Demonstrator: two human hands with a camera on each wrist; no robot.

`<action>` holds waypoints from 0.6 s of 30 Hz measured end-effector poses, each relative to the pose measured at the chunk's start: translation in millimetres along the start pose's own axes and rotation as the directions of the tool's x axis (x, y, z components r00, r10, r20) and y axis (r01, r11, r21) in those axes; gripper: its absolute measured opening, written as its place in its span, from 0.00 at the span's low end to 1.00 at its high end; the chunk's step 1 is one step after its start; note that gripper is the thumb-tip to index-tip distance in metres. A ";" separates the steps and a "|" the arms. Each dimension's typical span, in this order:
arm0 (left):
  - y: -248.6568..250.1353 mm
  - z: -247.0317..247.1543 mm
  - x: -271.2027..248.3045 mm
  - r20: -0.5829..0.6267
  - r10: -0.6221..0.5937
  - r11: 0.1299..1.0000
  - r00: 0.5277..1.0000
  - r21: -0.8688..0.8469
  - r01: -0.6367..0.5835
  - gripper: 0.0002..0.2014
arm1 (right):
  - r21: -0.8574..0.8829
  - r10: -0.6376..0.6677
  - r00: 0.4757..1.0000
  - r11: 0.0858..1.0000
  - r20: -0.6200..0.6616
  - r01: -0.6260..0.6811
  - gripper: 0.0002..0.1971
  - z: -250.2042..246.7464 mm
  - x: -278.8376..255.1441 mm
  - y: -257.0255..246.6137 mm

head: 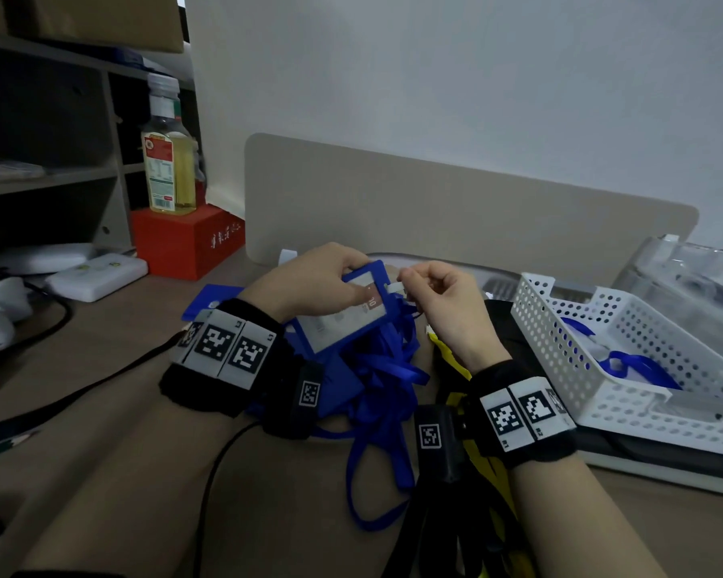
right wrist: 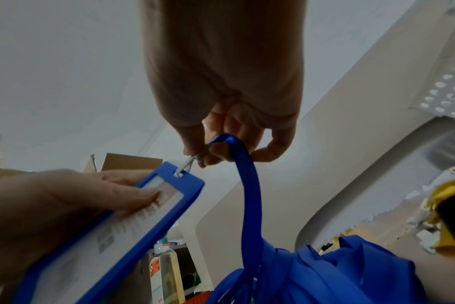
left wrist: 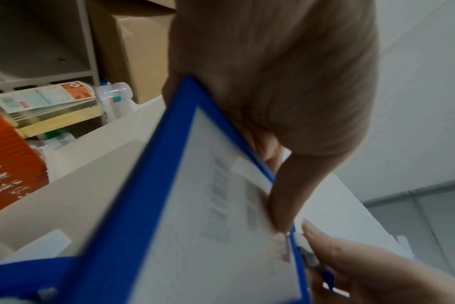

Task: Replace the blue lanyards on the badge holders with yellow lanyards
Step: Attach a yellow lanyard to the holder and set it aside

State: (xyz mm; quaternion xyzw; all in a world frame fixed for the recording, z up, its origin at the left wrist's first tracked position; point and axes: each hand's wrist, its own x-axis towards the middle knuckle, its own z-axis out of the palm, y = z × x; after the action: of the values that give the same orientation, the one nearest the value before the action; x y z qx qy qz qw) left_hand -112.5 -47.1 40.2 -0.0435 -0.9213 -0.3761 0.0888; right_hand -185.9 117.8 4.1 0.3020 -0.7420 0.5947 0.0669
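My left hand (head: 330,281) grips a blue badge holder (head: 353,314) above the desk, thumb pressed on its clear front (right wrist: 153,197). My right hand (head: 439,294) pinches the metal clip (right wrist: 189,163) of a blue lanyard (right wrist: 249,195) hooked through the slot at the holder's top. The strap hangs down from my right fingers into a heap of blue lanyards (head: 385,381) and more blue holders (head: 213,300). Yellow lanyards (head: 487,465) lie under my right wrist. In the left wrist view the holder (left wrist: 153,185) fills the frame, blurred.
A white perforated basket (head: 568,369) with a blue lanyard inside sits at the right. A beige divider panel (head: 435,202) stands behind my hands. At the left are a red box (head: 184,244), a bottle of yellow liquid (head: 168,160), shelving and black cables (head: 101,377).
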 end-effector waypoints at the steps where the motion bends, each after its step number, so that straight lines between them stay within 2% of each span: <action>1: 0.2 0.8 1.5 -0.023 0.015 0.997 1.000 0.075 -0.013 0.07 | -0.034 -0.010 1.000 0.999 -0.022 0.010 0.09 0.9 0.3 1.0; 4: 2.1 3.7 5.4 -0.093 0.041 0.969 0.995 0.247 -0.017 0.09 | -0.110 -0.047 0.997 0.993 -0.057 0.041 0.09 2.0 0.4 1.0; 7: 3.5 3.4 6.4 -0.125 0.066 0.948 0.990 0.319 -0.023 0.05 | -0.106 -0.089 0.994 0.991 -0.068 0.081 0.07 0.7 -0.3 -2.2; 10: 3.5 -1.5 4.0 -0.095 0.079 0.952 0.992 0.302 -0.047 0.05 | 0.037 -0.065 0.998 0.997 -0.014 0.066 0.08 -3.4 -0.8 0.2; 14: 6.8 -3.6 -0.2 -0.038 0.127 0.973 0.991 0.200 -0.116 0.09 | 0.293 0.002 0.995 0.956 0.095 -0.030 0.12 -5.6 -1.6 2.7; 18: 12.2 -0.6 -2.9 -0.022 0.177 0.973 0.984 0.156 -0.172 0.07 | 0.396 0.071 0.978 0.906 0.198 -0.146 0.16 -0.8 -3.1 -0.9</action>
State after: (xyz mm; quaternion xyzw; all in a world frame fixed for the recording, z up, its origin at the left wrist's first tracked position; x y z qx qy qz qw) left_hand -107.7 -38.9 48.4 -0.1105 -0.9383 -0.2957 0.1410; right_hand -183.2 119.6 3.6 0.3197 -0.6199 0.7098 -0.0982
